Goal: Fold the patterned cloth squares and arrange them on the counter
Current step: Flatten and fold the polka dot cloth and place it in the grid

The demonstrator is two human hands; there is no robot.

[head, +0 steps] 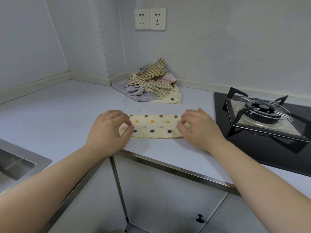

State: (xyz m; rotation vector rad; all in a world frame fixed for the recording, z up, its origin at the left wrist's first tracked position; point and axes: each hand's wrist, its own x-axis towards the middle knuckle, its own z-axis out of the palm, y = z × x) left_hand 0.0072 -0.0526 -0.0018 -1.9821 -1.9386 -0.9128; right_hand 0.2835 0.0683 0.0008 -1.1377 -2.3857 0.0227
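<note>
A cream cloth with coloured polka dots (155, 126) lies folded into a long strip on the pale counter (67, 115), near its front edge. My left hand (109, 130) pinches the strip's left end between thumb and fingers. My right hand (198, 129) pinches the right end the same way. Both ends of the cloth are partly hidden under my hands. A heap of unfolded cloths (149, 81), checked, dotted grey, pink and cream, sits in the back corner against the wall.
A black gas hob (262, 118) with its burner and pan support takes up the counter's right side. A steel sink (15, 165) is at the left edge. Two wall sockets (150, 19) hang above the heap. Cabinet doors (168, 199) are below the counter edge.
</note>
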